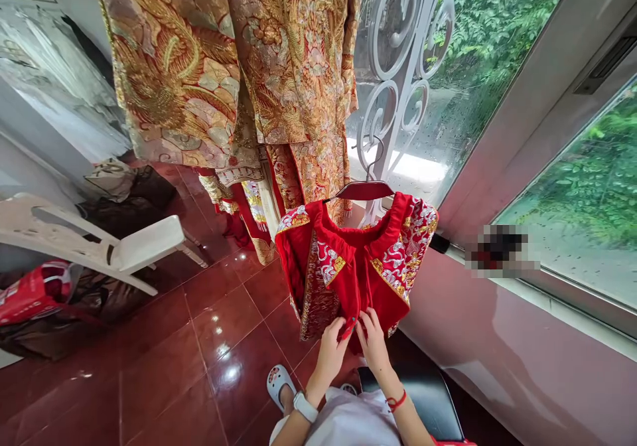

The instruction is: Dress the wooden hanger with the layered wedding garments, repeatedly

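A red embroidered skirt [393, 303] hangs in front of me from a dark hanger [365, 191]. White and gold patterns run along its panels, and a gathered red waistband forms its top. My left hand [332, 350] pinches the red cloth at the lower end of the front opening, its fingers closed. Right beside it, my right hand [372, 340] is closed on the other edge of the same cloth. Both sets of fingertips nearly meet. A small dark dot, perhaps a snap, shows near the left fingertips.
Long gold-embroidered garments [293, 54] hang behind. A white scrolled metal stand [393, 101] is beside the window [497, 114]. At left are a white chair [149, 243] and a red bag [37, 293]. A black stool seat [423, 399] is by my legs.
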A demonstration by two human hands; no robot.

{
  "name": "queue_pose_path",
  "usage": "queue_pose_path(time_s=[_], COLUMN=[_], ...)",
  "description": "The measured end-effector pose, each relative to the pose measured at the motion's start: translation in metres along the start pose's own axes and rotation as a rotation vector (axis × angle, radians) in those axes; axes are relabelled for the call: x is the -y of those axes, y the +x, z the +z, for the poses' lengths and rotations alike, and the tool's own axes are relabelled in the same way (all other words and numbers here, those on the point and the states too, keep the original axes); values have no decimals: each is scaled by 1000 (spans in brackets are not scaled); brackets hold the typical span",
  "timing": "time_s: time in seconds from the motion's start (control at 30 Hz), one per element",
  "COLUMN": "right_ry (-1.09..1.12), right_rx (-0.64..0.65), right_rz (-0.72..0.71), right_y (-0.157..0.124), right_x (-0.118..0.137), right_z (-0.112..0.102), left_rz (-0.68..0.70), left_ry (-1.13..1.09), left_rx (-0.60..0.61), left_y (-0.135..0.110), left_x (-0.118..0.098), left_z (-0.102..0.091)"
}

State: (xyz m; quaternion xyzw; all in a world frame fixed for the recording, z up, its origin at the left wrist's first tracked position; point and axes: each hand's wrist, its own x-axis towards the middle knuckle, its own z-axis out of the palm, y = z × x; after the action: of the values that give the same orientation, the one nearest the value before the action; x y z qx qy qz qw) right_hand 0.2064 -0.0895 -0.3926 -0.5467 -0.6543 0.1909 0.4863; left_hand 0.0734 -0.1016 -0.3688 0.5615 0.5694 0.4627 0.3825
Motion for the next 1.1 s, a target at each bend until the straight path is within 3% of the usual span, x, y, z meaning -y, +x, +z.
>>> queue_pose_path(time_s=[0.17,0.33,0.63,0.83,1.1], right_ry=[-30,-14,15,143,157], right_rx=[8,-1,-115,-63,-194], right_rz=[-56,-64,-53,-11,25], right_y=[-7,-13,-18,-14,-2], right_x=[-7,-8,3,14,25], right_z=[11,12,1,0,-11], left_rz=[-48,-119,-135,-174,-132], left_ry=[-24,-53,-136,-149,-118], left_rx=[3,-66,42,14,79], left_y=[-7,-12,-15,-15,-10], left_x=[6,6,-13,-13,-14], left_z=[-1,0,-2,-5,-2])
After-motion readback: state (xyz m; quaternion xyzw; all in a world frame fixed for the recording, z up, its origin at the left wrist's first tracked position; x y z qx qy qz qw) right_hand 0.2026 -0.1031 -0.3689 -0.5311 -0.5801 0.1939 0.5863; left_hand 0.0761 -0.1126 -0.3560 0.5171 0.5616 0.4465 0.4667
